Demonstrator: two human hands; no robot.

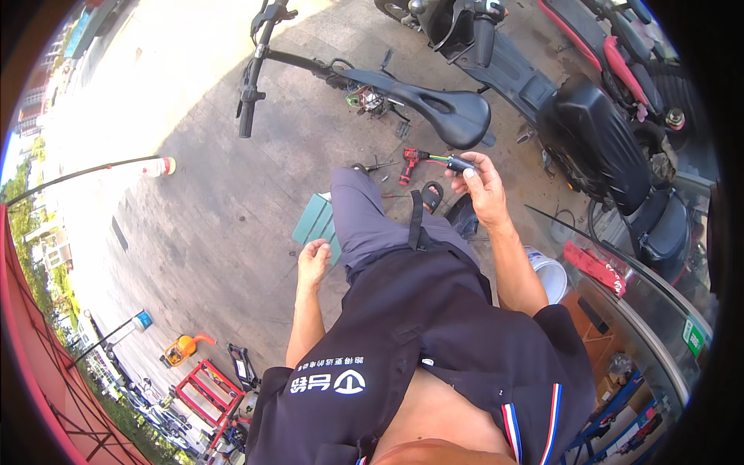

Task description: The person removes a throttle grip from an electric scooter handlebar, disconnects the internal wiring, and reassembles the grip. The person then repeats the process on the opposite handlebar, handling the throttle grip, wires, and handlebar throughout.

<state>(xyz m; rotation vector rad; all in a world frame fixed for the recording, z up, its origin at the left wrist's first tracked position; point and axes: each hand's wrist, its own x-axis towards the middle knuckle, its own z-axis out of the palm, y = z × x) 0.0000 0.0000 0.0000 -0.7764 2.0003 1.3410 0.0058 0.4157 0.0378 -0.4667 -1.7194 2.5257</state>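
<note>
With my right hand (pixel 486 190) I pinch a small dark cylinder (pixel 459 163) above the paving (pixel 232 178), the grip at one end probably keeping its coloured wires (pixel 439 159) free. My left hand (pixel 313 263) curls loosely; I cannot tell if it encloses anything. White lettering (pixel 349 383) marks the dark shirt (pixel 465 333); a green label (pixel 692 337) shows at the right.

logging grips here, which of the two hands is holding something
The right hand: it pinches a small dark cylinder with coloured wires at one end. The left hand, loosely curled, shows nothing held.
</note>
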